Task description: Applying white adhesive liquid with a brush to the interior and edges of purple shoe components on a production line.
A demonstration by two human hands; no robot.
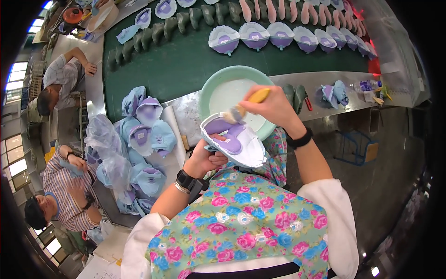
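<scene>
My left hand (pixel 207 157) is closed around a shoe upper (pixel 245 145), pale blue and white with a purple lining, its inside turned up. In my right hand (pixel 278 109) is a brush with a yellow handle (pixel 259 96). Its pale bristles (pixel 233 114) are at the far rim of the upper, over the purple lining. Just beyond sits a light green basin (pixel 209 88) holding white liquid, partly covered by my right hand and the upper. Two dark green shoe lasts (pixel 298 96) and a red-handled tool (pixel 308 103) lie right of the basin.
A pile of blue uppers (pixel 151 179) and a plastic bag (pixel 109 149) lie at left. Across the green belt (pixel 162 69) run rows of uppers (pixel 254 36), dark lasts (pixel 183 21) and pink foot-shaped pieces (pixel 281 9). Two people sit at left. A blue-framed stool (pixel 355 148) stands right.
</scene>
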